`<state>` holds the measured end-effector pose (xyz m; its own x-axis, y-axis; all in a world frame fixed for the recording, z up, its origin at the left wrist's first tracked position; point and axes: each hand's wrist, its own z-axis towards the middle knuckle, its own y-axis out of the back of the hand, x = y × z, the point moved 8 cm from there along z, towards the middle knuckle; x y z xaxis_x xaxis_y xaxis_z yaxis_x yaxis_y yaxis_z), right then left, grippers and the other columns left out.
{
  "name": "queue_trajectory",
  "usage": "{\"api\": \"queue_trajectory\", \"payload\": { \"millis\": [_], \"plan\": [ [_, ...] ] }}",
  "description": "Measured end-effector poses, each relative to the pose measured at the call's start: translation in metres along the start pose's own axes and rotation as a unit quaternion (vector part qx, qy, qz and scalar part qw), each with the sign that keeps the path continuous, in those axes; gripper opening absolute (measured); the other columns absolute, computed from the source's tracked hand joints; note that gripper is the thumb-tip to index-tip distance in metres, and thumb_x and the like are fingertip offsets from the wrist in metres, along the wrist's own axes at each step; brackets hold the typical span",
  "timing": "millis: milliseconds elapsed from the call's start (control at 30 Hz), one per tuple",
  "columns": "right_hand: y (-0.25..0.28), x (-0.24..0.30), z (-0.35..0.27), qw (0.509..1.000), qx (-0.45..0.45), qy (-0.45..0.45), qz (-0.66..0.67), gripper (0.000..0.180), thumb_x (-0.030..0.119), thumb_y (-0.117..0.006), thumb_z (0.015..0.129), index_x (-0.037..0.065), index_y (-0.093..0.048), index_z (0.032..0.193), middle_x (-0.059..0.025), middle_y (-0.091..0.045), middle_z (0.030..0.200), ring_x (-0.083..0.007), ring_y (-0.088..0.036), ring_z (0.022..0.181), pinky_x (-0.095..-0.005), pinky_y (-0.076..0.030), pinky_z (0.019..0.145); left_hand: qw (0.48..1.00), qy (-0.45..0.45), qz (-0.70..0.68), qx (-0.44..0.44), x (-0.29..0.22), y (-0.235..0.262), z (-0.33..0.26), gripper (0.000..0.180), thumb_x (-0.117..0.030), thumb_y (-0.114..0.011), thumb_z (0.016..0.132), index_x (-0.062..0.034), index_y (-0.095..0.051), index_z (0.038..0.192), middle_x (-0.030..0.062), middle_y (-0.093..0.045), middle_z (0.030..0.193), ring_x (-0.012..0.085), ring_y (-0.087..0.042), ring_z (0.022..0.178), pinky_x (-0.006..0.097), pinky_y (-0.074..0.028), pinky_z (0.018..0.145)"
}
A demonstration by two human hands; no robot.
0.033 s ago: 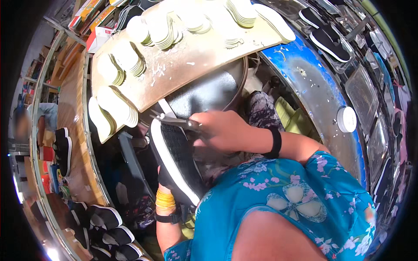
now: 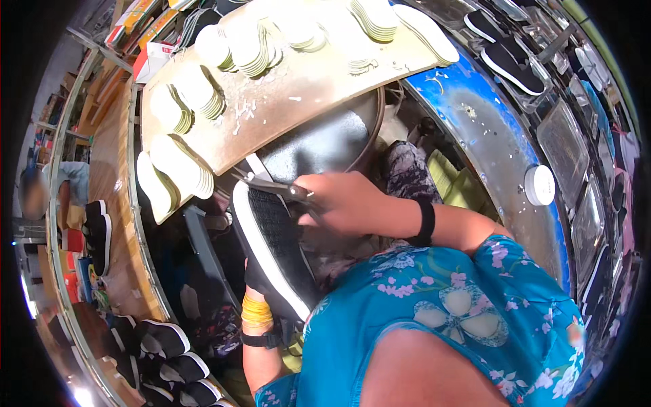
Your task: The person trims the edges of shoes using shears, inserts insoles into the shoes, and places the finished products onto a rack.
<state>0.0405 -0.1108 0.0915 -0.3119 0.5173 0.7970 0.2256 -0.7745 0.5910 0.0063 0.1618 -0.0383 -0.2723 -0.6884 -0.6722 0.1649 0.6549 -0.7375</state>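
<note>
right hand [image 2: 346, 202] grips scissors [image 2: 268, 183] at the toe of a black shoe [image 2: 274, 251] steadied by the hidden left hand, insole stacks [image 2: 183, 166] waiting along the table [image 2: 305, 95] edge.

Shoe [image 2: 274, 254] at centre, sole up, below the board's near edge. Insole stacks [image 2: 183, 169] on the board [image 2: 305, 88], behind the shoe. Right hand [image 2: 346, 200] on shoe's far end with scissors [image 2: 268, 182]. Finished shoes [image 2: 163, 339] lower left; round lid [image 2: 540, 184] far right.

Shoe [image 2: 274, 251] black, white sole edge; insoles [image 2: 183, 169] cream; sleeve [image 2: 434, 305] teal floral; bangles [image 2: 256, 311] yellow; wristband [image 2: 426, 222] black.
</note>
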Motion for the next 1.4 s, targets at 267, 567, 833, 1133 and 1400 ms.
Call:
{"api": "queue_trajectory", "payload": {
  "millis": [267,567,833,1133,1400],
  "plan": [
    [0.044,-0.076,-0.017,0.986,-0.127,-0.110,-0.007,0.040,0.035,-0.068,0.072,0.010,-0.059,0.102,-0.0154,-0.062,0.079,-0.0323,-0.061,0.072,-0.0372,-0.047,0.063,1.000,0.019,0.008,-0.009,0.014,-0.007,0.002,0.044,-0.027,-0.044,0.091,-0.0022,-0.040,0.127,0.0121,-0.048,0.124,0.0239,-0.048,0.110,0.037,-0.039,0.094],
    [0.226,-0.240,-0.229,0.736,-0.246,-0.505,-0.378,0.039,0.027,-0.059,0.075,0.010,-0.056,0.109,-0.0216,-0.062,0.093,-0.0358,-0.059,0.091,-0.0417,-0.047,0.078,1.000,0.018,0.014,-0.007,0.016,-0.017,0.017,0.045,-0.028,-0.044,0.091,-0.0022,-0.039,0.128,0.0120,-0.047,0.125,0.0233,-0.047,0.111,0.037,-0.039,0.095],
    [0.239,-0.238,-0.232,0.737,-0.151,-0.530,-0.392,0.037,0.028,-0.057,0.076,0.009,-0.057,0.108,-0.0200,-0.059,0.103,-0.0352,-0.056,0.097,-0.0420,-0.045,0.082,0.999,0.029,0.020,-0.006,0.028,-0.044,0.029,0.046,-0.029,-0.043,0.091,-0.0022,-0.038,0.128,0.0118,-0.046,0.126,0.0228,-0.047,0.112,0.037,-0.039,0.095],
    [0.058,-0.049,-0.009,0.987,-0.014,-0.008,0.161,0.078,0.019,-0.067,0.072,0.007,-0.024,0.136,-0.0146,-0.047,0.122,-0.0241,-0.053,0.097,-0.0340,-0.045,0.081,0.974,-0.028,0.190,-0.116,0.023,-0.104,0.084,0.035,-0.018,-0.042,0.092,0.0009,-0.047,0.121,0.0109,-0.053,0.115,0.0186,-0.052,0.101,0.029,-0.043,0.086],
    [0.032,-0.122,0.020,0.977,0.084,-0.177,0.083,0.080,0.033,-0.066,0.072,0.002,-0.025,0.134,-0.0247,-0.047,0.119,-0.0360,-0.050,0.107,-0.0395,-0.042,0.086,0.662,0.031,0.749,-0.012,0.027,-0.144,0.149,0.038,-0.020,-0.058,0.083,0.0094,-0.052,0.106,0.0258,-0.055,0.101,0.0346,-0.055,0.095,0.037,-0.042,0.083]
  ]
}}
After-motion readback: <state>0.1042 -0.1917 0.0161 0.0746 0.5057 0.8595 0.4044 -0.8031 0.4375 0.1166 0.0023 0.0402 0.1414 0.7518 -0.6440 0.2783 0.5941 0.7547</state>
